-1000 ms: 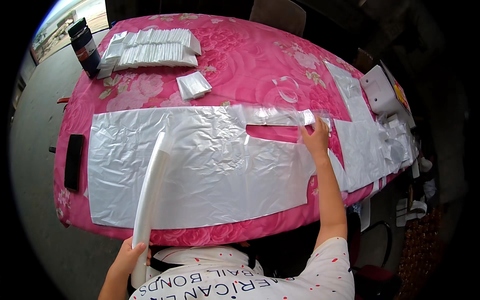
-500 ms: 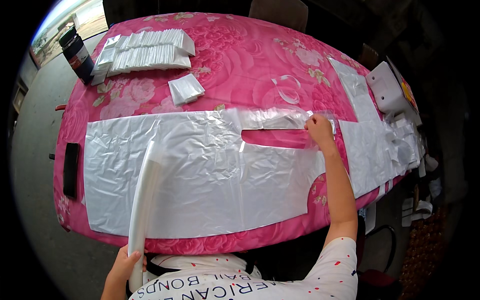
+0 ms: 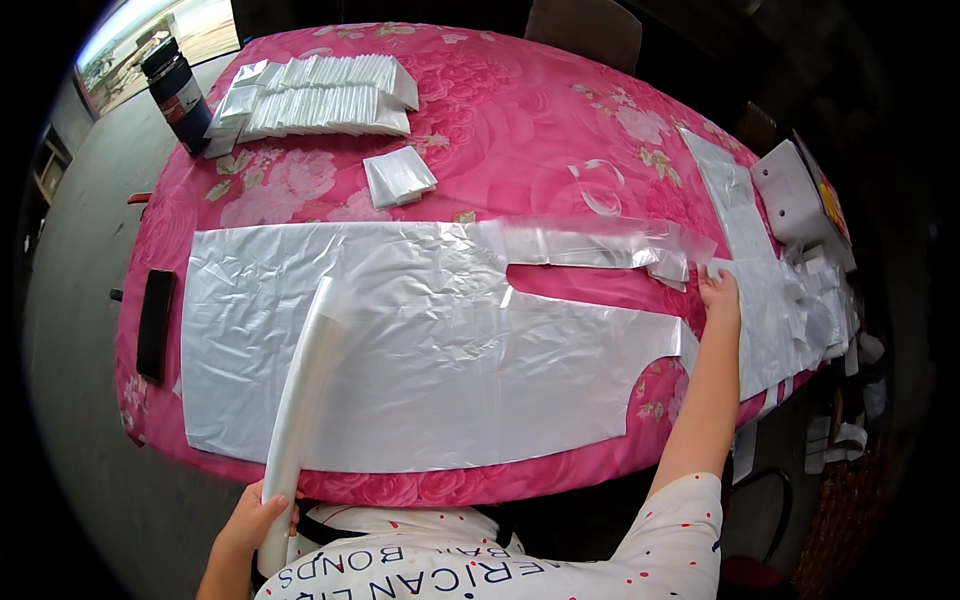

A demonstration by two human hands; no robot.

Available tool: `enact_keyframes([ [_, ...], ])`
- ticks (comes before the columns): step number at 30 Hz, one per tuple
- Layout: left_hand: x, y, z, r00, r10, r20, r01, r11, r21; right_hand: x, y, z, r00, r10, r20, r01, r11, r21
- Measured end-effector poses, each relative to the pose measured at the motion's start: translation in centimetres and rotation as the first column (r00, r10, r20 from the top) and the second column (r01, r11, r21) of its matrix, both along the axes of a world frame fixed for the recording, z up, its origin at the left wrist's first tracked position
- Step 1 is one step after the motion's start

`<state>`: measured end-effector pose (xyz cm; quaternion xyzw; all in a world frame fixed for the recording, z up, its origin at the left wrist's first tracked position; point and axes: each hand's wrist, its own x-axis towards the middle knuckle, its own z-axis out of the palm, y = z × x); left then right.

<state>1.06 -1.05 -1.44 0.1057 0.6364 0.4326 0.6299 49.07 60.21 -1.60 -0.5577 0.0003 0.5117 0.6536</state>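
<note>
A large translucent white plastic sheet [image 3: 420,380], cut like an apron with a long slot and a curved notch at its right end, lies spread on the table. My left hand [image 3: 265,515] is closed round the lower end of a long white tube-like stick [image 3: 295,400], whose upper part lies across the sheet. My right hand [image 3: 718,290] is beside the right end of the sheet's upper strap [image 3: 610,240], at the edge of a pile of similar plastic sheets [image 3: 760,310]. Its fingers look apart; whether they touch the plastic is hard to see.
Folded white plastic packets [image 3: 330,105] stand in rows at the far left, beside a dark bottle [image 3: 180,100]. A smaller packet [image 3: 400,177] lies nearer. There is a black phone [image 3: 155,325] at the left edge, and a white box [image 3: 790,190] at the right, on a pink floral tablecloth [image 3: 500,110].
My right hand has moved right and slightly nearer, off the strap it was pinching. The strap's end now lies loose and spread out. My left hand keeps its hold; the view has shifted slightly.
</note>
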Motion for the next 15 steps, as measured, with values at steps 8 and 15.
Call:
enact_keyframes([
  [8, -0.1, 0.2, 0.9, 0.997, -0.064, 0.048, 0.064, 0.998, -0.014, -12.9, -7.7, 4.0, 0.399, 0.237, 0.886, -0.724, 0.674, 0.146],
  [15, -0.5, -2.2, -0.7, 0.975, -0.091, 0.205, 0.084, 0.996, 0.043, -33.1, -25.1, 2.9, -0.244, 0.582, 0.776, -0.969, -0.17, -0.178],
])
